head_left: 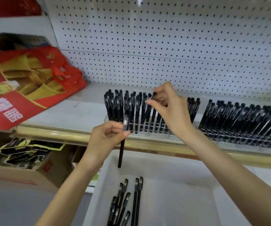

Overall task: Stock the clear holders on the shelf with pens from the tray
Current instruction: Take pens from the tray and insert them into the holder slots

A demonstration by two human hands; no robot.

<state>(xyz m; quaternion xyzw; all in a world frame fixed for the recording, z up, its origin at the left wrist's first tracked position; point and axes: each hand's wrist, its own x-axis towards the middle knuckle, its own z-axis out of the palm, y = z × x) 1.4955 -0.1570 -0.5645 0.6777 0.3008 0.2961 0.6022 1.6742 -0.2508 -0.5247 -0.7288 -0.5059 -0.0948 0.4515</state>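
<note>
Pinching a pen (153, 96) in the clear holder (147, 136), the right hand (169, 108) sits mid-frame. The left hand (107, 137) grips another pen (121, 154).

A shop: pegboard-backed shelf (89, 110) holds rows of pens (239, 118); cardboard stock box (17, 175) below.
</note>
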